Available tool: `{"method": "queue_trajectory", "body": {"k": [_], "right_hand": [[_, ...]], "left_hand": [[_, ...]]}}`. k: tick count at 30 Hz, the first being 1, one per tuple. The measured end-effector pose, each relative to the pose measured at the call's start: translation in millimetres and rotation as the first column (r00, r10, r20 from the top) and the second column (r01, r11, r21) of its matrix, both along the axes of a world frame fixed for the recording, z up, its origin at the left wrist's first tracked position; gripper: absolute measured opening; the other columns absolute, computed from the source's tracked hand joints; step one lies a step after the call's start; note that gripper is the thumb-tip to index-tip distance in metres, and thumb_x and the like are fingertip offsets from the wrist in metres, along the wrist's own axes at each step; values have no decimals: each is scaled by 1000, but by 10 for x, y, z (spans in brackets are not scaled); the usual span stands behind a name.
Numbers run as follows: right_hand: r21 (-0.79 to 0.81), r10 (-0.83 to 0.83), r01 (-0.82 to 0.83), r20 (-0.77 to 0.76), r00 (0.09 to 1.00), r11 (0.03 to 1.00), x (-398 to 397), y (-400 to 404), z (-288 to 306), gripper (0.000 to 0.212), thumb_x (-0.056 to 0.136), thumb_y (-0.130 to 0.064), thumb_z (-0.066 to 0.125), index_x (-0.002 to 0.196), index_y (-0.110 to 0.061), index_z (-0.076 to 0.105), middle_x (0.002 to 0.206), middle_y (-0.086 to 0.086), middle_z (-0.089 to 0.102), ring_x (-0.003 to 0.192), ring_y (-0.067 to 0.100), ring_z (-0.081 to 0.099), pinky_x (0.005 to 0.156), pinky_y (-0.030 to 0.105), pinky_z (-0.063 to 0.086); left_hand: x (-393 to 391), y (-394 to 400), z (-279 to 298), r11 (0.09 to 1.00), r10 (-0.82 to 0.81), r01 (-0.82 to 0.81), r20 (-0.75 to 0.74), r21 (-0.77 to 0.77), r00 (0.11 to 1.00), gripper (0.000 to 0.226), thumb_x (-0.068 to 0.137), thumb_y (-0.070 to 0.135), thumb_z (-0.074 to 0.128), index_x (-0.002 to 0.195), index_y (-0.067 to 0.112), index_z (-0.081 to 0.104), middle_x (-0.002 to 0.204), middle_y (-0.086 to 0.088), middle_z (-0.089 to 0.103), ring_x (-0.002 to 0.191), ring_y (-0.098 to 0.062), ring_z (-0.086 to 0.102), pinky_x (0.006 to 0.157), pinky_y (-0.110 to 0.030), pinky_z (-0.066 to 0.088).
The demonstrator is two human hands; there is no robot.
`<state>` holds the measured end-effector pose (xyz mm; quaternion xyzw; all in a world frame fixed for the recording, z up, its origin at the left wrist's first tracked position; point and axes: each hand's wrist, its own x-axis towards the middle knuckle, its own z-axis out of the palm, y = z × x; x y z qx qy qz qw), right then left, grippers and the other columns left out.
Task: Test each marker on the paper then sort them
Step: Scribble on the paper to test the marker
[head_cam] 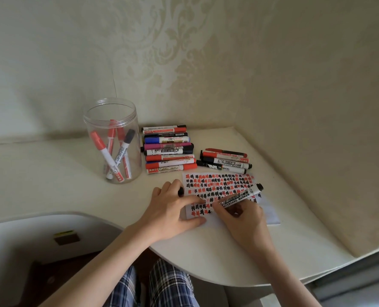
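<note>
Holding one marker (239, 197) on one paper (224, 191), four markers jarred (115, 149).

The tip of the whiteboard marker (239, 196) is concealed behind the right hand (244, 220), so contact with the paper (219, 185) cannot be confirmed. The left hand (173, 209) covers the sheet's lower left corner and most of a black cap (180, 192). Labels on the stacked markers (168, 149) are too small to read. Both forearms and the plaid trousers (168, 286) are cut off by the bottom edge.
</note>
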<state>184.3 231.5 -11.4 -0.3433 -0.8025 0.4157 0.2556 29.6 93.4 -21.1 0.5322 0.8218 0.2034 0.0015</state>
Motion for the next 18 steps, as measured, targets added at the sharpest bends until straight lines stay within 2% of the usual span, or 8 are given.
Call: {"method": "queue_trajectory", "body": {"k": [5, 10, 18], "right_hand": [[-15, -42, 42, -37, 998, 999, 14, 3, 9, 15, 81, -32, 77, 74, -21, 71, 67, -12, 70, 64, 4, 64, 52, 13, 44], [-2, -30, 30, 11, 999, 1000, -6, 5, 10, 15, 81, -37, 76, 77, -23, 72, 71, -14, 71, 67, -4, 64, 56, 13, 47], [-1, -54, 54, -11, 998, 999, -2, 4, 7, 19, 81, -36, 77, 76, -19, 72, 68, -11, 70, 62, 0, 63, 54, 15, 46]], "left_hand": [[12, -3, 14, 1000, 2, -2, 13, -6, 1000, 66, 70, 84, 34, 120, 49, 60, 94, 6, 35, 92, -14, 37, 81, -34, 32], [5, -4, 16, 1000, -3, 3, 13, 0, 1000, 65, 71, 84, 35, 120, 50, 60, 94, 6, 37, 92, -14, 38, 79, -34, 31], [4, -2, 18, 1000, -19, 19, -1, 20, 1000, 65, 71, 83, 35, 119, 49, 61, 93, 7, 36, 90, -14, 38, 76, -33, 29]]}}
